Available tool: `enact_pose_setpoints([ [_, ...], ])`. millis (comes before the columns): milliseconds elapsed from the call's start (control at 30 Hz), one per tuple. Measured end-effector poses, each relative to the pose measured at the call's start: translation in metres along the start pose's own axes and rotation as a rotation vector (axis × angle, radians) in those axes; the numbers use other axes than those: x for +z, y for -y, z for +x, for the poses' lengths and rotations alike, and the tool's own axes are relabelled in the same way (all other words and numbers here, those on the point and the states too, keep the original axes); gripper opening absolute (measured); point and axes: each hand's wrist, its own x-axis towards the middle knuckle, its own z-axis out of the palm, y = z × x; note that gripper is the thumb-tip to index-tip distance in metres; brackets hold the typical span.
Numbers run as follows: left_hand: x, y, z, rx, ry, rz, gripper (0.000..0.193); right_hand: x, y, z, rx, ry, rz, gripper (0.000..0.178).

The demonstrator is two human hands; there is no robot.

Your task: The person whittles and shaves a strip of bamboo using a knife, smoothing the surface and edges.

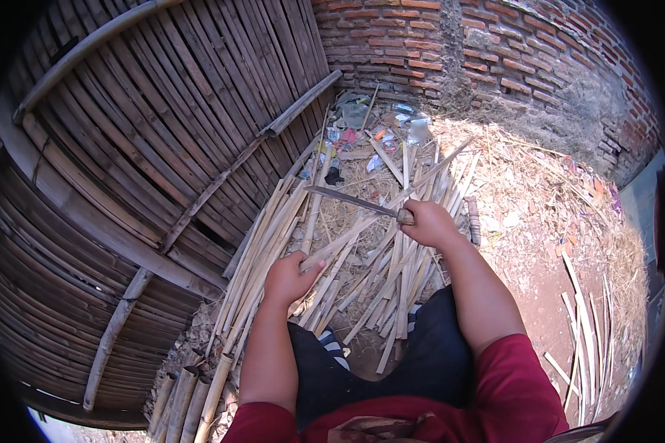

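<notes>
My left hand (290, 280) is closed around the near end of a long split bamboo strip (357, 230), which slants up and away to the right. In my right hand (430, 224) is the handle of a machete (353, 199). Its long, narrow blade points left and lies above the strip in the picture; whether the two touch I cannot tell. Under both hands, a loose pile of bamboo strips (400, 284) spreads over the ground in front of my legs.
A slatted bamboo wall (155, 125) rises on the left, a brick wall (391, 44) at the back. Litter (355, 114) lies in their corner. Cut bamboo poles (188, 395) are at lower left. More thin strips (587, 332) lie at right, and a ribbed cylindrical piece (473, 220) beyond my right forearm.
</notes>
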Motion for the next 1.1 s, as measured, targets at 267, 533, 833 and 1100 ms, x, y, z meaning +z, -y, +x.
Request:
enact_pose_setpoints([
  [267,0.000,0.004,0.000,0.003,-0.009,-0.001,0.051,0.009,0.032,-0.006,-0.214,0.093,-0.024,0.031],
  [533,-0.002,-0.002,0.000,0.021,-0.018,0.005,0.052,-0.005,-0.009,0.004,0.038,0.024,0.076,0.044],
  [833,-0.003,0.002,-0.001,-0.002,0.020,0.036,0.054,0.000,-0.003,0.004,0.020,0.077,0.033,0.043],
  [1100,-0.003,-0.004,0.000,-0.012,0.095,0.015,0.055,0.005,-0.001,0.004,-0.021,0.146,-0.002,0.040],
])
